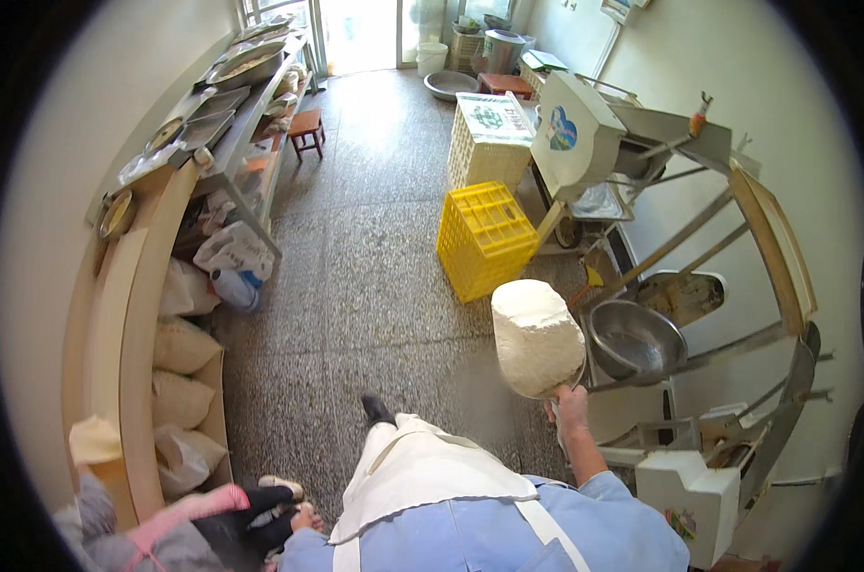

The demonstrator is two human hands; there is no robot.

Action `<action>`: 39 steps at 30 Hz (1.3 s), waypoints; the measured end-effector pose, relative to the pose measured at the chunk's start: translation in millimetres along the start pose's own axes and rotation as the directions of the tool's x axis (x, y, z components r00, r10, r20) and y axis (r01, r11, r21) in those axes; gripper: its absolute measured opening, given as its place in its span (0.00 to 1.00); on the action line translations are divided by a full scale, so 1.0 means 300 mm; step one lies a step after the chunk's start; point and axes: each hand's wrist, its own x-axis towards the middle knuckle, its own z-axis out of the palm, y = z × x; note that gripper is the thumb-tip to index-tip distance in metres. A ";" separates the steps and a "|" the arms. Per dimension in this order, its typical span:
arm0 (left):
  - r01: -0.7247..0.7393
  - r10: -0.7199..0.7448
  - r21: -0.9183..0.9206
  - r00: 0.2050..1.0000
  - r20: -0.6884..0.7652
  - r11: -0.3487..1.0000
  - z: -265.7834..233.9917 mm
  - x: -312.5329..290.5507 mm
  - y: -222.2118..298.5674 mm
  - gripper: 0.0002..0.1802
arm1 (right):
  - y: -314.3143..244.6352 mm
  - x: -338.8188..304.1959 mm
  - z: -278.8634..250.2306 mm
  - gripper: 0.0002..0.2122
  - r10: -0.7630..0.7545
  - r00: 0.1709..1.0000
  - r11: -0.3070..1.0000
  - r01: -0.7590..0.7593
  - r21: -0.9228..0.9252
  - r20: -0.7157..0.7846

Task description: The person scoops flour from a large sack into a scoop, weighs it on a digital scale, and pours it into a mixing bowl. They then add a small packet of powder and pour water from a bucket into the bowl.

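Carrying a heaped flour scoop [537, 338], the right hand [570, 405] grips its handle; tipping into the steel bowl [634, 338] likely follows; left hand unseen.

A speckled floor [355, 286] carries a yellow crate [484, 238], a small wooden stool [306, 129] and a pale bucket [432, 57].

A white, flour-dusted scoop [537, 337] is beside a grey steel bowl [635, 339]. Beyond the bowl stand a yellow lattice crate [484, 238] and a cream crate [491, 139]. The floor [355, 286] is speckled grey; the apron [422, 472] is white over a pale blue shirt [584, 529].
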 end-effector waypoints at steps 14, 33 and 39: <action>-0.619 0.560 0.135 0.768 0.310 0.774 0.921 0.254 1.780 0.21 | -0.579 0.843 0.659 0.10 -0.062 0.994 0.992 0.071 0.105 -0.094; -0.150 0.144 0.152 0.988 0.046 0.977 1.747 0.570 2.700 0.21 | -1.148 2.076 1.231 0.08 0.067 0.941 0.985 -0.009 0.173 -0.332; -0.076 0.079 -0.031 0.987 0.138 0.997 1.993 0.835 3.160 0.21 | -1.275 2.403 1.422 0.07 0.096 0.913 0.941 0.047 0.336 -0.397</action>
